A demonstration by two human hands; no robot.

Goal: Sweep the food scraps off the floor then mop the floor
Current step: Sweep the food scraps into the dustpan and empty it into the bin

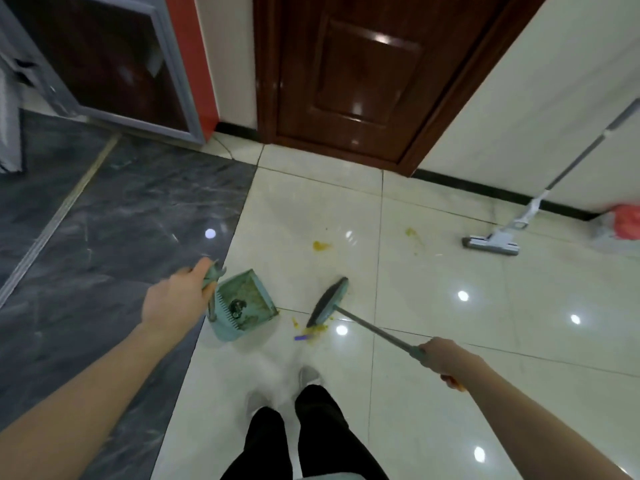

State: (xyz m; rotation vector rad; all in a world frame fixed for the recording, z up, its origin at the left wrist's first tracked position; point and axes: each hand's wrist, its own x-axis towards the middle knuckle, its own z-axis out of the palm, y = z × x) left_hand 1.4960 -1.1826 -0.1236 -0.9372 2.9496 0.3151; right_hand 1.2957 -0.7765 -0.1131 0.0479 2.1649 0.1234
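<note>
My left hand [176, 301] grips the handle of a pale green dustpan [244, 306] that rests on the white tile floor, its mouth facing right, with some dirt inside. My right hand [445, 356] holds the pole of a green broom [328, 301], whose head sits on the floor just right of the dustpan. Yellow food scraps [317, 330] and a small purple piece [302, 337] lie between broom head and dustpan. More yellow smears lie farther off: one smear [321, 245] ahead, another smear [412, 233] to the right. A grey mop [491, 244] leans against the right wall.
A dark wooden door [356, 74] stands shut ahead. Dark marble flooring [104, 220] covers the left side. A red and white bag [623, 225] lies by the right wall near the mop. My legs and shoes [304, 410] are at the bottom.
</note>
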